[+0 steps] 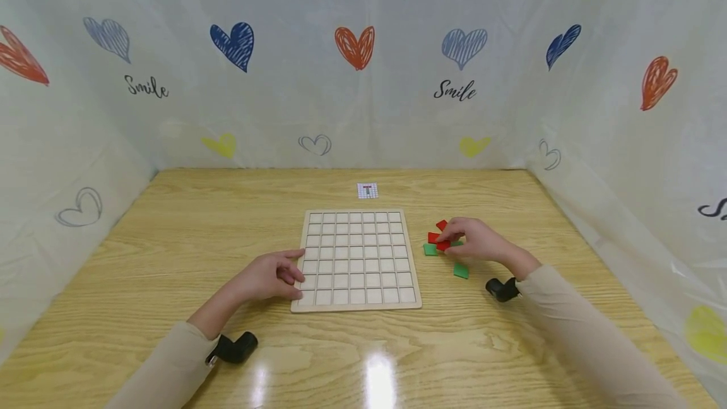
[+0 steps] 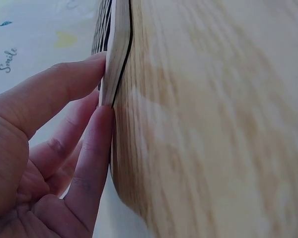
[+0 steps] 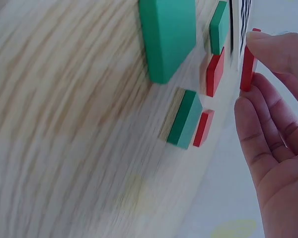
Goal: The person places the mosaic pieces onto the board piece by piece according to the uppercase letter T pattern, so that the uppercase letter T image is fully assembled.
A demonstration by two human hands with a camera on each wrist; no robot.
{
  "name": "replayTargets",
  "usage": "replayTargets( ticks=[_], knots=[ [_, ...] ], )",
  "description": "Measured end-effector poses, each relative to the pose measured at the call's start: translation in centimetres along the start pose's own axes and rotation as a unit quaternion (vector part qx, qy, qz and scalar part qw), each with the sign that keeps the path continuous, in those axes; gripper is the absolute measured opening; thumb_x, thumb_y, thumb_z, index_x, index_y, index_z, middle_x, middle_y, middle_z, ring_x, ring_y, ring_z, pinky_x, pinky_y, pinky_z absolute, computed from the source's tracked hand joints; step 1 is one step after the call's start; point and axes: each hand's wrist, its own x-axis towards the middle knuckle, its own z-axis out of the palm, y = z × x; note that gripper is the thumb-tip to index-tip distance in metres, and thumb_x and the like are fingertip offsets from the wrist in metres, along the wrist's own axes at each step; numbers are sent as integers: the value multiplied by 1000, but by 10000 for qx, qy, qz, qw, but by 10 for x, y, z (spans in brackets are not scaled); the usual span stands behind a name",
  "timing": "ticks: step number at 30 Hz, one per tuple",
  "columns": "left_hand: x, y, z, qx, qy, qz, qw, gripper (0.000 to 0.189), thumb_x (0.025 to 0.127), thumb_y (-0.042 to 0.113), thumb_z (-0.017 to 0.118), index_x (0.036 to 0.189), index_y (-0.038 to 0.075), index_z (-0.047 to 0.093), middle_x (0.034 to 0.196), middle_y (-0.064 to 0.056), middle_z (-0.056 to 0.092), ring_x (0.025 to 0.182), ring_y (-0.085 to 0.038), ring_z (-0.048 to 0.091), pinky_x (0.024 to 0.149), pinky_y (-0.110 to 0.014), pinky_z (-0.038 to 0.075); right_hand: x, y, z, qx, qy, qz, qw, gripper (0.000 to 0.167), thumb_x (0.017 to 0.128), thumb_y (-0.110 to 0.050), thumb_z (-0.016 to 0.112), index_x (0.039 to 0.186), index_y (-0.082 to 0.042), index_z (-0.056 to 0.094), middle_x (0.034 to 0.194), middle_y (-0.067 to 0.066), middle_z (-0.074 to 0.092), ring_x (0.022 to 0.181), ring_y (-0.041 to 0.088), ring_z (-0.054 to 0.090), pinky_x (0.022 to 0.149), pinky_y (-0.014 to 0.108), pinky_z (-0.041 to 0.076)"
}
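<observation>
Tile (image 3: 248, 66) — long edge steep, wrist view

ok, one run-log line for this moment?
left hand: touching grid board | right hand: pinching red tile | green tiles: on table | printed card: beyond board

the backdrop (image 1: 295, 93) reads "smile" in 2 places, the card (image 1: 367, 190) perhaps "t".

A pale wooden grid board (image 1: 355, 259) lies flat; to its right, a thin red tile (image 3: 248, 67) is pinched near loose green tiles (image 1: 461, 271) and other red tiles (image 3: 215, 73).
</observation>
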Motion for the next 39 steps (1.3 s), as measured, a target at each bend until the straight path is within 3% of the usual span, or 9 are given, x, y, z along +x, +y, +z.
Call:
replayTargets(
  ticks=[8, 19, 30, 39],
  knots=[
    [0, -2, -1, -27, -35, 26, 10000, 21, 73, 15, 80, 89, 7, 69, 146, -19, 33, 86, -17, 55, 72, -25, 48, 9, -5, 6, 41, -77, 10, 10000, 17, 79, -3, 73, 96, -4, 71, 93, 2, 60, 80, 22, 55, 72, 41, 48],
    [0, -4, -1, -23, -40, 31, 10000, 21, 73, 15, 81, 89, 7, 70, 145, -19, 33, 86, -17, 55, 71, -25, 48, 23, -11, 13, 214, -109, -246, 9994, 18, 80, -3, 72, 98, -3, 71, 94, 3, 62, 79, 18, 56, 71, 38, 48],
    [0, -2, 0, -4, -18, 49, 10000, 22, 72, 16, 81, 88, 7, 70, 145, -19, 33, 85, -17, 55, 71, -25, 48, 38, -17, 21, 407, -224, -91, 9989, 19, 79, -4, 73, 98, -5, 71, 93, -1, 60, 80, 17, 55, 70, 30, 48],
    [1, -3, 0, -11, -2, 57, 10000, 21, 72, 15, 81, 88, 7, 70, 145, -19, 33, 86, -17, 55, 71, -25, 48, 51, -22, 26, 506, -257, -201, 9982, 18, 80, -5, 72, 98, -6, 72, 93, -2, 61, 83, 17, 54, 70, 31, 47]
  ],
)
